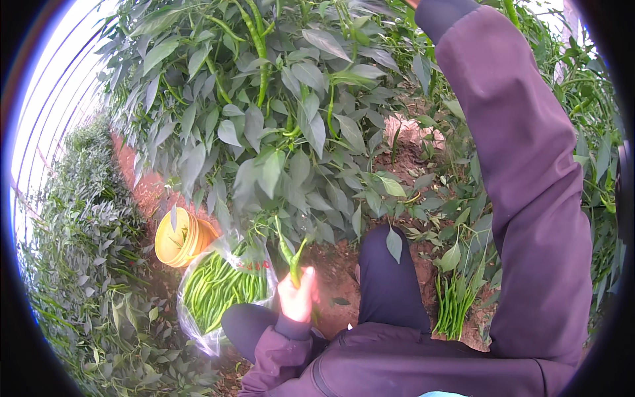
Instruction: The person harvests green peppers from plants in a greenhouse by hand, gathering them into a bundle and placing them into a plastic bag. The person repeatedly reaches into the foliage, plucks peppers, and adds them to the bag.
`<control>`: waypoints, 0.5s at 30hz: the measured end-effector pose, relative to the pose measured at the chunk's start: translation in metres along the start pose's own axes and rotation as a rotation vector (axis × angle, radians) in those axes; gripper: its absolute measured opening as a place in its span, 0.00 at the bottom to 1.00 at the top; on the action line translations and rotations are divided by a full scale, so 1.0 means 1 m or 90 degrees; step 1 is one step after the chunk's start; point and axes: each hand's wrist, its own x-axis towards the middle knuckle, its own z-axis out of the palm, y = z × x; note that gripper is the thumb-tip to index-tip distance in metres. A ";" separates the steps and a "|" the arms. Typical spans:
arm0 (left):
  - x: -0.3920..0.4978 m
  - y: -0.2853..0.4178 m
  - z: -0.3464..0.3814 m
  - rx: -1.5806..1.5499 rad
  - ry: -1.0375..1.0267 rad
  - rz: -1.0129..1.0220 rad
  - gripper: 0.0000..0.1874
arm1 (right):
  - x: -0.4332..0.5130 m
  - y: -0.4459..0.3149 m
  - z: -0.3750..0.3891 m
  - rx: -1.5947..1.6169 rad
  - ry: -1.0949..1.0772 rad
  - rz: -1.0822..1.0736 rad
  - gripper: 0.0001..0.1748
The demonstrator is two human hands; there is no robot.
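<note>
My left hand (297, 295), just right of the clear plastic bag, is closed around a few green chili peppers (291, 255) that point upward from the fist. The clear plastic bag (270, 288) is filled with long green peppers (221, 288). My right arm reaches up to the top edge of the picture, where only a sliver of my right hand (411, 3) shows at the cuff; its fingers are hidden or cut off. Pepper plants (307, 124) with long green peppers (262, 54) hanging among the leaves rise before me.
Stacked yellow buckets (186, 238) lie tilted behind the bag, with some green bits inside. A bunch of green peppers (454, 302) rests on the soil to the right of my knee (389, 278). Another row of plants (84, 223) runs along the left, under curved greenhouse ribs.
</note>
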 end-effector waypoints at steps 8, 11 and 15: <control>0.012 0.027 0.063 -0.057 -0.106 0.110 0.19 | -0.121 -0.061 0.017 0.634 0.157 0.258 0.14; 0.005 0.020 0.078 -0.114 -0.231 0.083 0.27 | -0.207 -0.069 0.050 0.801 0.145 0.375 0.11; -0.013 -0.011 0.081 0.037 -0.231 -0.066 0.18 | -0.304 -0.072 0.133 0.706 0.327 0.599 0.19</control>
